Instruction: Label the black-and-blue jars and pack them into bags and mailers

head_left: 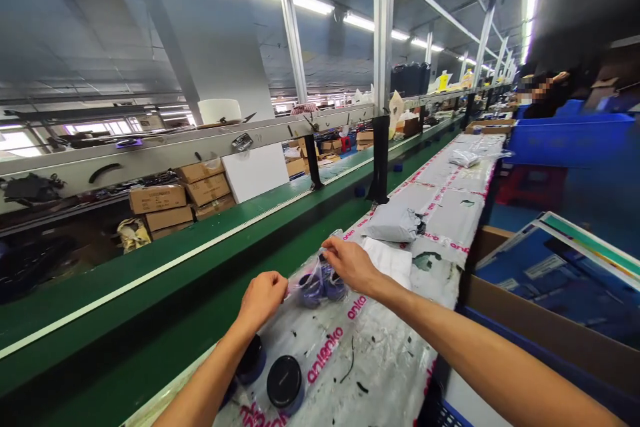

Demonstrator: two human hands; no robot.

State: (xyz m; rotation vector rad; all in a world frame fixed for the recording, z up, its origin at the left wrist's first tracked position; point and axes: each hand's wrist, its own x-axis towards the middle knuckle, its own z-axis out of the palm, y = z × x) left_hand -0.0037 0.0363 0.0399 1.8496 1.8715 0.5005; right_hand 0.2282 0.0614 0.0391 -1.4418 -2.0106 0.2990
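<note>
A clear plastic bag (311, 285) holding several small purple-blue round pieces lies on the plastic-covered bench (380, 347). My right hand (350, 265) is closed on the upper part of this bag, fingers bent down over it. Just left of the bag, my left hand (265, 293) is closed with its fingers curled; what it pinches, if anything, is hidden. Close to my left forearm stands a round container with a black lid (285, 381) and a purple-blue side. Another dark-lidded container (251, 360) is partly covered by that forearm.
A green conveyor belt (200, 293) runs along the left. Farther up the bench lie a grey-white plastic packet (396, 221) and a white cloth-like sheet (387, 259). An open carton (520, 300) and a blue bin (570, 139) flank the right; a blurred person (543, 97) is behind.
</note>
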